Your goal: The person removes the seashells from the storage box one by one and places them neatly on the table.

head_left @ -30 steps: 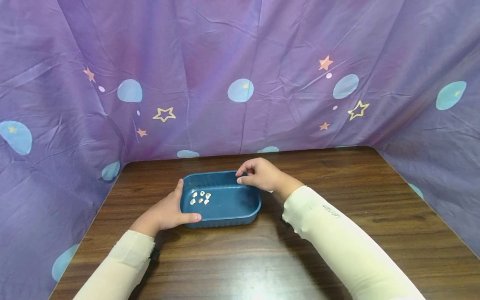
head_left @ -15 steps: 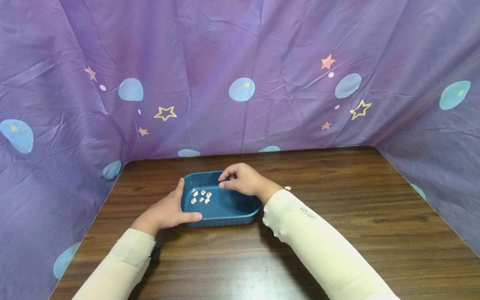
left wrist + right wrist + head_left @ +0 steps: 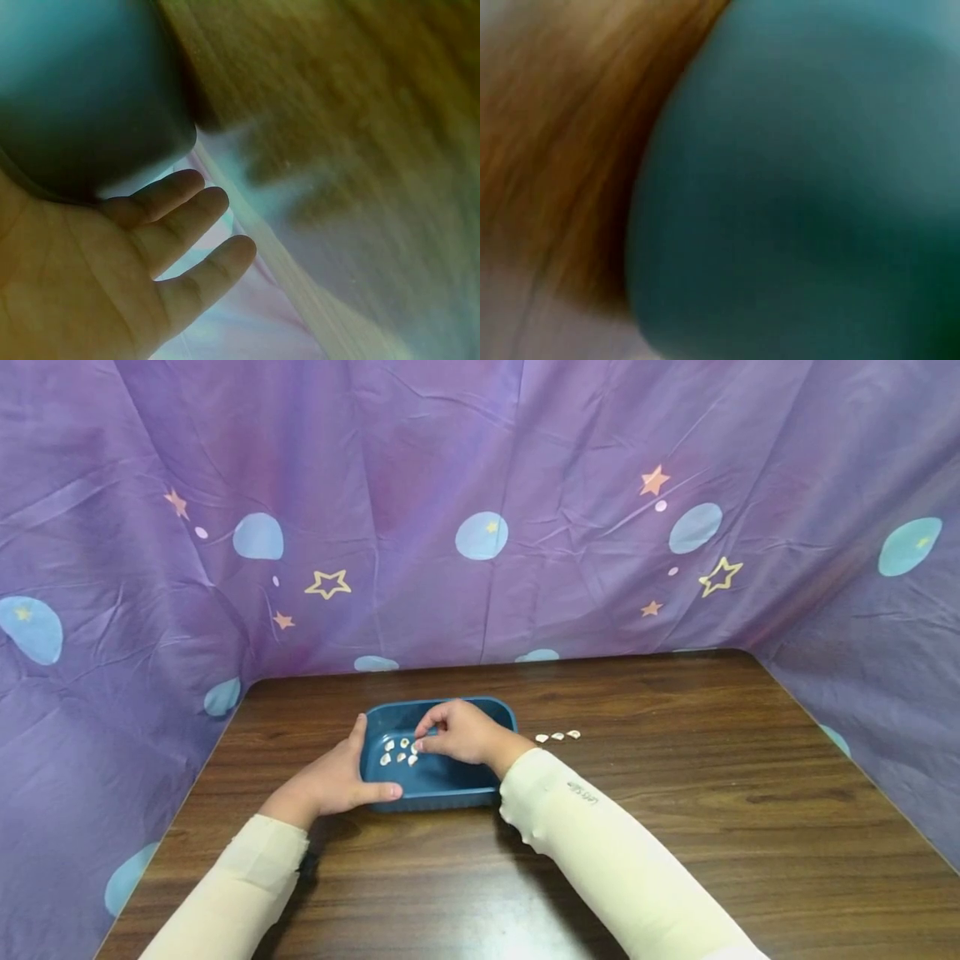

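In the head view a blue rectangular dish (image 3: 457, 795) stands on the wooden table, with several small whitish shell-like pieces (image 3: 401, 757) in its left part. My left hand (image 3: 330, 781) rests against the dish's left end, thumb along the near rim. In the left wrist view, three straight fingers (image 3: 202, 277) extend past the dish's wall. My right hand (image 3: 465, 732) reaches over the dish from the right; its thumb and forefinger tips are at the rightmost back piece, with a small gap showing between them. The right wrist view shows the dish's blurred wall (image 3: 780, 187), not the hand.
To the right of the dish, 3 similar whitish pieces (image 3: 558, 737) lie in a row on the table (image 3: 675, 777). A purple curtain (image 3: 405, 527) with stars and blue blobs hangs behind and at both sides.
My right hand has moved left and slightly down from the dish's right end to the pieces inside, uncovering the row on the table. My left hand has stayed at the dish's left end.
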